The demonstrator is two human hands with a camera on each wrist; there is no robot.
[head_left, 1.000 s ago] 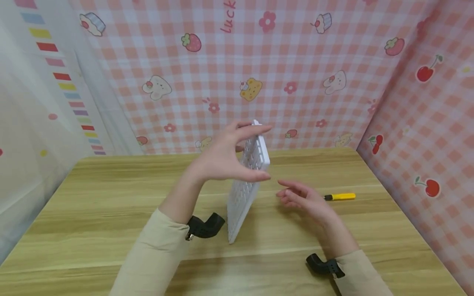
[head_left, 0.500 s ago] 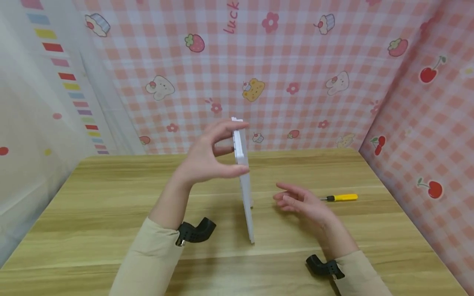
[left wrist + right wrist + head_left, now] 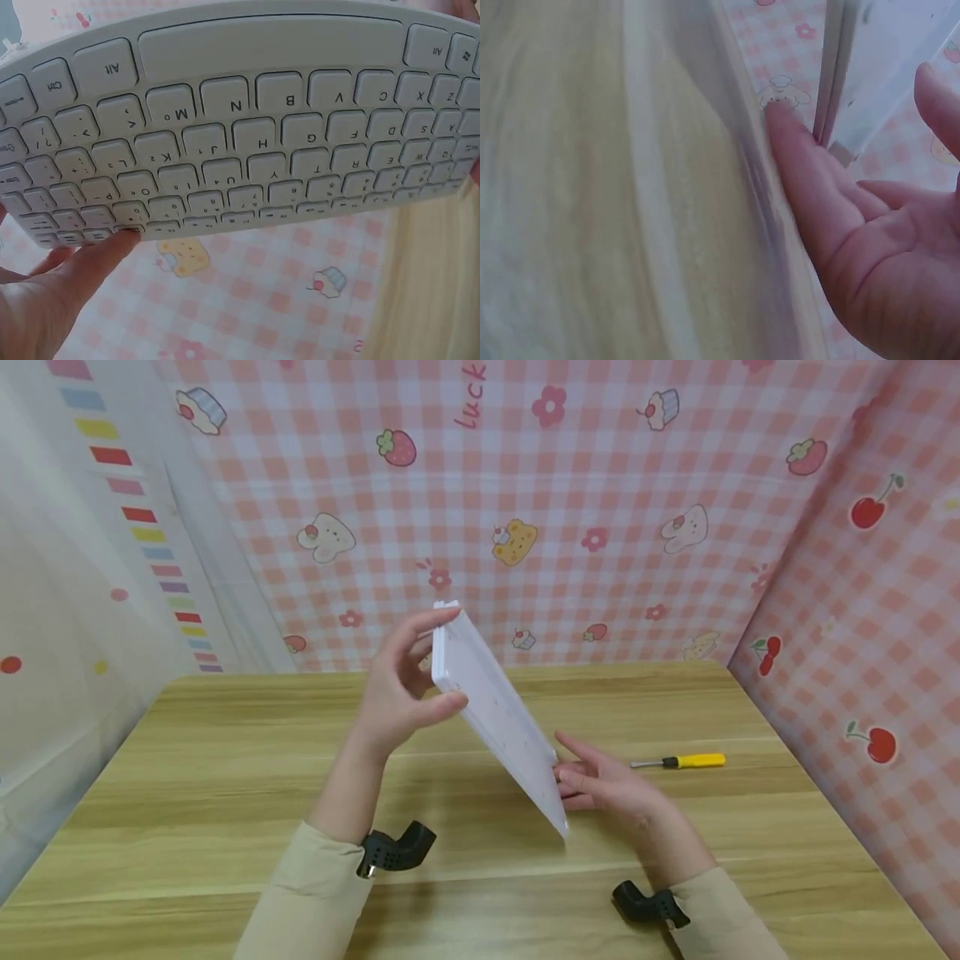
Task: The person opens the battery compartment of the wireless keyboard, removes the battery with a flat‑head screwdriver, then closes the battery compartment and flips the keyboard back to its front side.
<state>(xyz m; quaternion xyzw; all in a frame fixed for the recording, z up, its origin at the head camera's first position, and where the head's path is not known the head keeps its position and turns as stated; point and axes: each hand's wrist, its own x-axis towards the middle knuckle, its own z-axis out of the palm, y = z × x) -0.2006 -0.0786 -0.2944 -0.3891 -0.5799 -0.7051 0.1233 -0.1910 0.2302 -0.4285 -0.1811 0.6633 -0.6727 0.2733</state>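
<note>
A white keyboard is held tilted above the table, its plain back turned to the head view. My left hand grips its raised upper-left end, thumb on the near edge and fingers on the far one. In the left wrist view the keys of the keyboard show, with lettering upside down. At the lower right end my right hand has its fingers extended under the keyboard's edge, and the right wrist view shows the thumb standing apart from the corner. Some right fingertips are hidden behind the keyboard in the head view.
A screwdriver with a yellow handle lies on the wooden table, just beyond the right hand. Pink checked cloth hangs behind the table and along its right side. A white cloth hangs at left.
The left hand has moved left and turned the keyboard from keys showing, through edge-on, to back showing. Its lower end has swung right to the right hand, whose fingers are now at its edge.
</note>
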